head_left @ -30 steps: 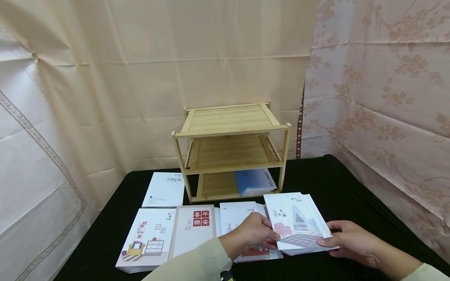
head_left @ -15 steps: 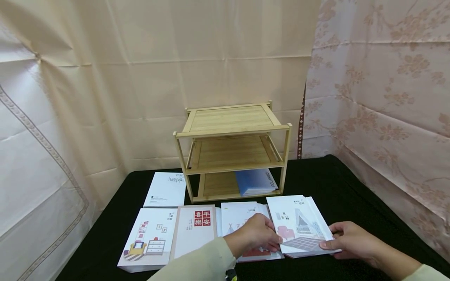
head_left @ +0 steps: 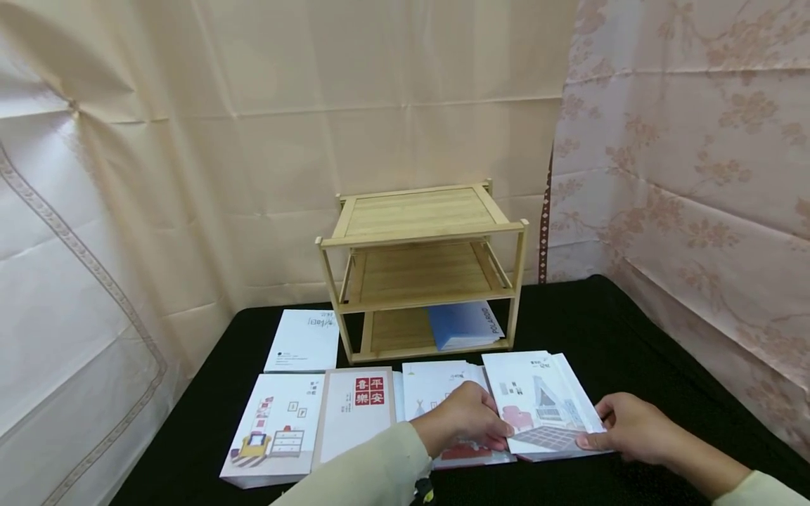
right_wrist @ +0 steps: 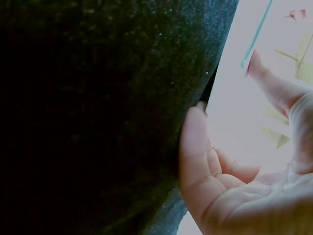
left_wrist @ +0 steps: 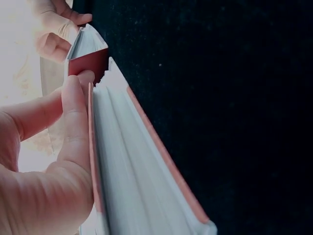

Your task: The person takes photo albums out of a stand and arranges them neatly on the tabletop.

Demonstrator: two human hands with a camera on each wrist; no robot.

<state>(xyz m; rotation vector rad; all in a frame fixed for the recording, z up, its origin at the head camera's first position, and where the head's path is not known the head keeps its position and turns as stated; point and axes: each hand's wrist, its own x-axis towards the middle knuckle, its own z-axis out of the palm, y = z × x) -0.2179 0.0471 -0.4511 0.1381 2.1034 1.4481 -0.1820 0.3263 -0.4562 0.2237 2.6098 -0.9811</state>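
Observation:
Between my two hands lies a white photo album [head_left: 538,397] with a pink chair and grey grid floor on its cover. Its near left corner is pinched by my left hand [head_left: 468,420], which reaches across another white album [head_left: 433,379] printed with a small tent. My right hand [head_left: 635,430] grips the near right corner, thumb on the cover. Seen from the left wrist, a red-edged album [left_wrist: 88,63] stands beyond my left fingers, and thick page edges [left_wrist: 132,156] fill the foreground. The right wrist view shows the thumb over a bright white cover [right_wrist: 234,112].
Left of the hands lie an album with a yellow armchair [head_left: 272,422], a beige one with red characters [head_left: 361,414], and a plain white one [head_left: 304,341] behind. A three-tier wooden shelf [head_left: 430,267] holds a blue album [head_left: 465,325] below. Black cloth [head_left: 563,316] covers the table.
The held album has dropped slightly at its far edge and lies a little flatter. Both hands keep their hold with only small movement. The head view has shifted slightly.

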